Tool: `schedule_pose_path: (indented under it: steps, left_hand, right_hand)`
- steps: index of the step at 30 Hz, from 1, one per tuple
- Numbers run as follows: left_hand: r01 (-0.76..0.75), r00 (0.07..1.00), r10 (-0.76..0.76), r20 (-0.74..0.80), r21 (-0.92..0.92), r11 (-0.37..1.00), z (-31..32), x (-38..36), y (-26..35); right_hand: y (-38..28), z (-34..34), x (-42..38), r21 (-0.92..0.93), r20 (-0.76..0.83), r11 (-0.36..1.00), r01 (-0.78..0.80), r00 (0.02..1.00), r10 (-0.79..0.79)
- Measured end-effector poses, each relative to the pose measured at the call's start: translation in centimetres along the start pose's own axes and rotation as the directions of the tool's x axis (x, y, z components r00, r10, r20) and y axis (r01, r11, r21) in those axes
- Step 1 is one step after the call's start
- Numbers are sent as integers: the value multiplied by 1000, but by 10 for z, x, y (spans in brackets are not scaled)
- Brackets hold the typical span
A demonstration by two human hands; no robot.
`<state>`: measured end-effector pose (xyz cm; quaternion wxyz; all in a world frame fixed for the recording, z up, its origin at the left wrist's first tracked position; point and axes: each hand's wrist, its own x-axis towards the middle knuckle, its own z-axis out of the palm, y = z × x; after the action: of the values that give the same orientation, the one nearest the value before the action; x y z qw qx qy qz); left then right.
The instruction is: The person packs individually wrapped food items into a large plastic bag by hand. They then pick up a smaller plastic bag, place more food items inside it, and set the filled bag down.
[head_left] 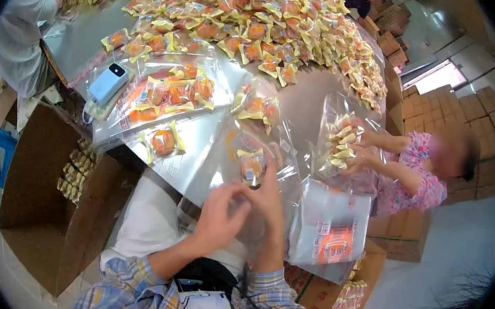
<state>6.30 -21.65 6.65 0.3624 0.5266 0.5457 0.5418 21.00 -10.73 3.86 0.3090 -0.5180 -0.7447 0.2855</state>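
Note:
In front of me a clear plastic bag (233,156) lies on the metal table, with several wrapped cakes (258,109) at its far end. Another wrapped cake (252,165) shows nearer me, just ahead of my fingers. Over the bag's near end is my left hand (220,213), its fingers curled in a pinch; what they grip is hidden. My right hand (267,200) meets it, index finger stretched forward along the bag beside the nearer cake and thumb reaching toward the left hand. Its other fingers are partly hidden.
A large heap of wrapped cakes (258,22) covers the far table. Flat printed bags (110,123) at left carry cakes and a blue power bank (108,84). More printed bags (329,224) lie at right. A co-worker (407,169) handles a filled bag (341,139). Cardboard box (45,215) stands left.

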Motion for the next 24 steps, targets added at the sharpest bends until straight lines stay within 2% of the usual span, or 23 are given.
schedule_pose_path:
  steps: [1,3,5,6,7,8,10,12,13,15,16,18,20,21,23,24]
  left_hand:
    - [83,995,-88,-47,-99,992,8,10,-6]
    - [237,953,-281,-109,-303,923,25,29,-9]
    - [287,862,-469,-193,-576,765,37,53,-10]
    - [283,803,-561,-202,-700,656,44,61,-12]
    - [291,759,-588,-279,-663,690,49,68,-27]
    - [289,705,-644,-296,-710,643,49,69,-29]
    - [243,667,-672,-321,-759,604,46,58,-12]
    - [252,658,-737,-155,-876,410,47,57,-19]
    - [266,645,-762,-59,-917,296,50,52,-22]
    - [243,757,-626,-186,-809,535,59,68,-24]
    - [215,808,-542,-232,-740,637,66,82,-25]
    - [179,787,-493,-373,-626,759,81,118,-42]
    - [234,815,-447,-368,-496,836,76,134,-31]
    - [254,830,-422,-365,-426,868,74,142,-28]
    - [203,897,-307,-319,-321,925,78,155,-42]
    - [140,926,-189,-328,-169,976,79,155,-52]
  right_hand:
    - [2,1,-4,65,50,998,-25,998,22]
    - [2,2,-10,119,-24,981,-153,987,157]
    - [-22,2,-4,118,-119,953,-280,949,294]
    - [-19,7,-1,173,-157,945,-277,940,304]
    - [-4,14,5,228,-208,937,-265,927,313]
    - [16,22,10,281,-257,926,-252,910,326]
    - [40,32,17,456,-242,848,-268,880,409]
    - [30,31,23,749,-199,628,-212,832,518]
    - [0,19,21,883,-66,412,-225,809,584]
    - [-9,13,23,988,122,29,-153,876,467]
    - [-13,10,25,977,188,-166,-133,907,378]
    - [-11,10,32,990,133,-28,-138,854,503]
    - [7,16,41,979,107,89,-185,831,546]
    - [1,9,42,961,67,193,-198,845,530]
    - [-9,4,51,981,26,150,-124,846,533]
    - [-10,2,54,988,6,128,-88,842,540]
